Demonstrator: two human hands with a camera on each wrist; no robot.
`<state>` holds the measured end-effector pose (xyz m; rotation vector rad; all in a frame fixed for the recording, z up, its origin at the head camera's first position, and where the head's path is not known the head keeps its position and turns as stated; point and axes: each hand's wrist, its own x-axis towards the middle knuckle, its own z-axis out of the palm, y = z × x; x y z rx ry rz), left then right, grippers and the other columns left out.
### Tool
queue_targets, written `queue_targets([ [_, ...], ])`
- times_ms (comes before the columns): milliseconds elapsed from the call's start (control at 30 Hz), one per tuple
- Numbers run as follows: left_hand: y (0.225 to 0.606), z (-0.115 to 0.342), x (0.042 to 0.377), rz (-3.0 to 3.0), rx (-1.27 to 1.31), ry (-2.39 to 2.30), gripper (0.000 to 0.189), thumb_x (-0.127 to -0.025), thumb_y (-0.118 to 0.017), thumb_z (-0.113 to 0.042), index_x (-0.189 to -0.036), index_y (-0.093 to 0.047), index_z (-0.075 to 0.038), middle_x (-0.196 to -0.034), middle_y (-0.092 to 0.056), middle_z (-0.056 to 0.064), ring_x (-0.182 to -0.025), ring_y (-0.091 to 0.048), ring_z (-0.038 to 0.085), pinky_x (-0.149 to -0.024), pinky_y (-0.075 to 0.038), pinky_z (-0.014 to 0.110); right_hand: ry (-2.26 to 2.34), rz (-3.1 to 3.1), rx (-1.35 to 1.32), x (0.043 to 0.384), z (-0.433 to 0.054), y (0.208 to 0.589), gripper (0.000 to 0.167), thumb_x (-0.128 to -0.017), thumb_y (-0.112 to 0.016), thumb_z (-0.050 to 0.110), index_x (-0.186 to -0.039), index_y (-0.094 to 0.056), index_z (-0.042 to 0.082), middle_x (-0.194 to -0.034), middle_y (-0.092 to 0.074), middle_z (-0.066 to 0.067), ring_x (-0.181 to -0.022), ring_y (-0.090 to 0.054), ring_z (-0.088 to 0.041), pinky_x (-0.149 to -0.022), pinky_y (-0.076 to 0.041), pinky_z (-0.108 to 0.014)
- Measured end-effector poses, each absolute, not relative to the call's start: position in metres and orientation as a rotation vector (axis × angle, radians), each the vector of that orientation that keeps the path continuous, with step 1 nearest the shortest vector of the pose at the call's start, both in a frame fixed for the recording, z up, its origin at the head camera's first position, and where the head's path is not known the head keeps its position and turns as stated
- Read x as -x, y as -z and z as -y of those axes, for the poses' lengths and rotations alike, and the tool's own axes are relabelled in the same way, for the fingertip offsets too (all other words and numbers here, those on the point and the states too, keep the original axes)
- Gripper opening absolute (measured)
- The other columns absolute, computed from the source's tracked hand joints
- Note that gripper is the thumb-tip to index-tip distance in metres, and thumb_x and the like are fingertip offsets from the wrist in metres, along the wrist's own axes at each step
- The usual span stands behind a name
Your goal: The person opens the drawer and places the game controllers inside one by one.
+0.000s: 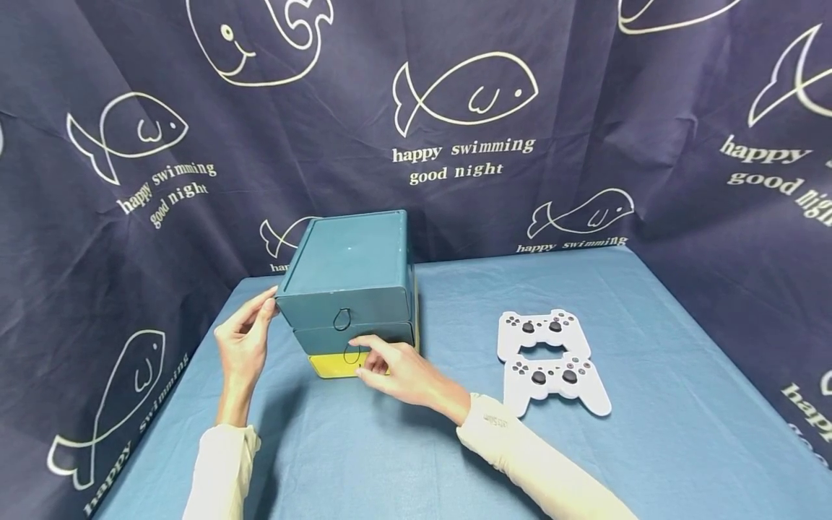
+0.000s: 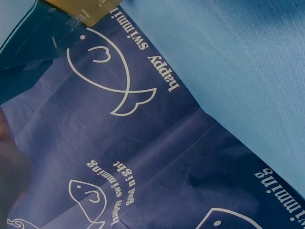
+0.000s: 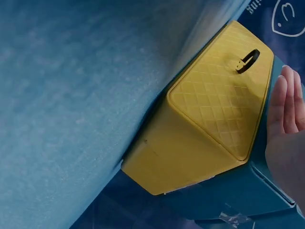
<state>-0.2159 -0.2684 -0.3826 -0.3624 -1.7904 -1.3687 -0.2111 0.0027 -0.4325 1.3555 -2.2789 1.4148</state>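
A drawer box [image 1: 354, 253] stands toward the back of the table, with two teal drawers stacked over a yellow bottom drawer [image 3: 214, 95]. Black loop handles hang on the drawer fronts; the yellow one's loop [image 3: 250, 61] shows clearly in the right wrist view. With thumb and fingertips, my left hand [image 1: 245, 339] holds the box's upper left front corner. My right hand [image 1: 406, 372] is in front of the lower drawers, index finger and thumb spread beside the loop. Straight fingers [image 3: 288, 102] lie along the teal drawer, and no object shows in that hand.
Two white game-controller-shaped pieces, an upper one [image 1: 542, 326] and a lower one [image 1: 555, 380], lie right of the box. A blue cloth [image 1: 682, 433] covers the table. Dark curtains [image 1: 455, 209] with fish prints hang close behind and along the sides.
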Motion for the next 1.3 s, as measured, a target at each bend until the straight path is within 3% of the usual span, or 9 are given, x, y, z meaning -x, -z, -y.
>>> queue_targets([
  [400,0.382,0.269,0.215,1.796,0.342,1.368,0.025,-0.094,-0.066,0.014,-0.118,-0.073,0.011,-0.090,-0.077,-0.006,-0.078,-0.070,0.000,-0.071,-0.049,0.015,-1.211,2.338,-1.325,0.214,0.008,0.435,0.038,-0.102,-0.068,0.019,-0.139,-0.062,0.012,-0.092,-0.071,0.006,-0.077,-0.060,0.000,-0.069,-0.047,-0.017],
  [767,0.380,0.269,0.214,1.811,0.321,1.358,0.025,-0.095,-0.067,0.012,-0.119,-0.073,0.009,-0.088,-0.076,-0.006,-0.078,-0.070,0.000,-0.072,-0.049,0.015,-1.203,2.252,-1.319,0.215,0.017,0.437,0.038,-0.101,-0.070,0.016,-0.137,-0.063,0.006,-0.097,-0.074,0.000,-0.088,-0.068,-0.003,-0.078,-0.051,-0.016],
  [1300,0.382,0.268,0.216,1.809,0.334,1.373,0.024,-0.095,-0.068,0.010,-0.119,-0.074,0.009,-0.089,-0.076,-0.007,-0.078,-0.071,0.001,-0.072,-0.050,0.016,-1.172,2.242,-1.322,0.218,0.017,0.439,0.030,-0.100,-0.070,0.013,-0.129,-0.067,0.005,-0.100,-0.074,-0.002,-0.089,-0.069,-0.005,-0.080,-0.050,-0.015],
])
